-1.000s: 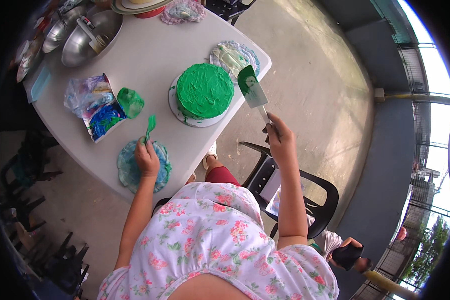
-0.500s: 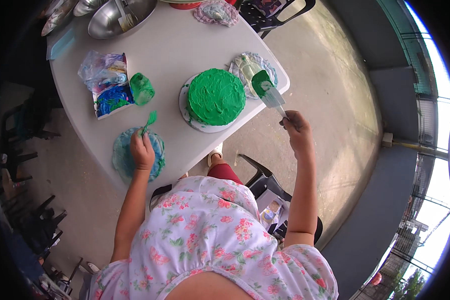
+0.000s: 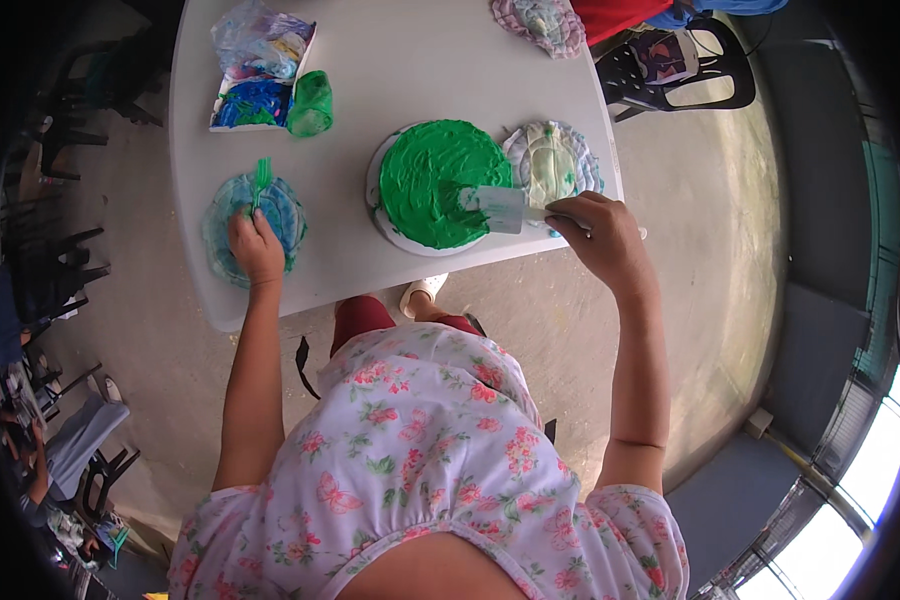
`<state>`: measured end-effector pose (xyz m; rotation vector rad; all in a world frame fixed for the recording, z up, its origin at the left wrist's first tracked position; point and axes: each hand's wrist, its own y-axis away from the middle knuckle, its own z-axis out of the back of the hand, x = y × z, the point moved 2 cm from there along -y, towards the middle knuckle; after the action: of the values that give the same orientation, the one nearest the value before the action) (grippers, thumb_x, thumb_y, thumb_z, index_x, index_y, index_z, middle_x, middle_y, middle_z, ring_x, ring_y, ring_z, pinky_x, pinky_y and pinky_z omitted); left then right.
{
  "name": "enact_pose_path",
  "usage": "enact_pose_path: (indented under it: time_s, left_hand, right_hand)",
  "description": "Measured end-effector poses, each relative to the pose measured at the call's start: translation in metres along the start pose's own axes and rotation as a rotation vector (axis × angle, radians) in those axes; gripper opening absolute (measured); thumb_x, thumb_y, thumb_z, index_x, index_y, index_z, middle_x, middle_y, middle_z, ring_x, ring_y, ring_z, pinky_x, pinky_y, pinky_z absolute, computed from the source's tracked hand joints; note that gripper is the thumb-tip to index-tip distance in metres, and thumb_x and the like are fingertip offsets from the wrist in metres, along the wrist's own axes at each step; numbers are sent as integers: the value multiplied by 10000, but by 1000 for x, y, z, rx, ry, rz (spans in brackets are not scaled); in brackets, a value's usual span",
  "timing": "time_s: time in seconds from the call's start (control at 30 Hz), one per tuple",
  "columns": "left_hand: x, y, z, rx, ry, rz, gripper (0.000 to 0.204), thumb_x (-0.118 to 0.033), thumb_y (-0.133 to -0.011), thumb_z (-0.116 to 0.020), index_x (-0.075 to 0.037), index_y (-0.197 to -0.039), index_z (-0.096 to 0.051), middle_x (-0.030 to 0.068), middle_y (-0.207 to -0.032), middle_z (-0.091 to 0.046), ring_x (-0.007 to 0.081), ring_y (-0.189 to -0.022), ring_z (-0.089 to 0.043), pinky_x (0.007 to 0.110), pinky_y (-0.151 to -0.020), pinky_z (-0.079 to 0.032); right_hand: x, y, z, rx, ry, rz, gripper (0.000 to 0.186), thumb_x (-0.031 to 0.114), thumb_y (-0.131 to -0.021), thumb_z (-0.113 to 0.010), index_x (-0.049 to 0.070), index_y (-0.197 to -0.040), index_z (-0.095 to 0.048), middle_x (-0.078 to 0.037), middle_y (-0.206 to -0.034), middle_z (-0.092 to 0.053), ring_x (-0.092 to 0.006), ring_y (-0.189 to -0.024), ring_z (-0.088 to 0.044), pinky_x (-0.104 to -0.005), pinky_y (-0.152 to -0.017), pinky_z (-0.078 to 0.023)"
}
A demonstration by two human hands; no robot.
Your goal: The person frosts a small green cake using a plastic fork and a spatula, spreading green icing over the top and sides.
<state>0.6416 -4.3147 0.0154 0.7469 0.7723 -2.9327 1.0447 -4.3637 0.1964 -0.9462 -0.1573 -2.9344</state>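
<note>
Lowered spatula (image 3: 500, 208) onto green cake (image 3: 425, 180), at nine o'clock from nearer right hand (image 3: 602, 240), gripping along nine-to-three with closed fingers; pinching fork (image 3: 262, 180) toward twelve in left hand (image 3: 256, 247).

Cake (image 3: 425, 180) on board (image 3: 400, 240), cloth (image 3: 548, 165) to its right

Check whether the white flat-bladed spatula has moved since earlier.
Yes: the spatula moved left, now overlapping the right side of the round green-frosted cake.

The cake (image 3: 427, 172) and fork (image 3: 263, 174) are green, the blouse (image 3: 435, 435) white with pink flowers
</note>
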Motion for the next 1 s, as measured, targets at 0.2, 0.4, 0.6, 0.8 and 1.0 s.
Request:
enact_pose_path:
  time_s: [0.2, 0.4, 0.6, 0.8, 1.0]
  left_hand:
    - [-10, 1, 1, -13, -61, -18, 167, -135, -840, -477, 23, -879, -512, 176, -826, -535, 347, -790, -491, 429, -688, -391]
    - [-10, 1, 1, -8, -47, -11, 168, -141, -842, -478, 18, -888, -512, 173, -820, -532, 343, -778, -491, 423, -683, -393]
    - [-8, 0, 0, 9, -71, -10, 182, -155, -850, -473, 16, -901, -511, 173, -826, -530, 340, -762, -495, 412, -681, -398]
    - [-5, 1, -1, 16, -90, 21, 188, -156, -852, -470, 16, -918, -507, 169, -850, -528, 338, -795, -495, 414, -696, -399]
    - [-5, 1, -1, 26, -102, 13, 180, -148, -850, -470, 10, -927, -508, 167, -862, -528, 335, -814, -490, 414, -710, -400]
  right_hand:
    - [2, -32, -12, 136, 36, 116, 134, 144, -699, -648, 43, -778, -608, -120, -706, -600, -306, -651, -578, -379, -596, -450]
    - [-2, -47, -21, 228, 48, 174, 133, 151, -695, -649, 48, -764, -601, -116, -691, -598, -301, -648, -579, -378, -601, -452]
    - [-17, -53, -25, 230, 28, 192, 132, 150, -692, -652, 47, -749, -593, -110, -687, -596, -295, -642, -580, -366, -597, -455]
    - [-39, -52, -6, 147, 20, 131, 144, 132, -684, -670, 32, -744, -584, -121, -681, -599, -289, -612, -583, -351, -570, -452]
    - [-37, -54, 3, 83, -72, 89, 132, 106, -684, -676, 28, -752, -595, -124, -694, -606, -273, -611, -595, -330, -571, -460]
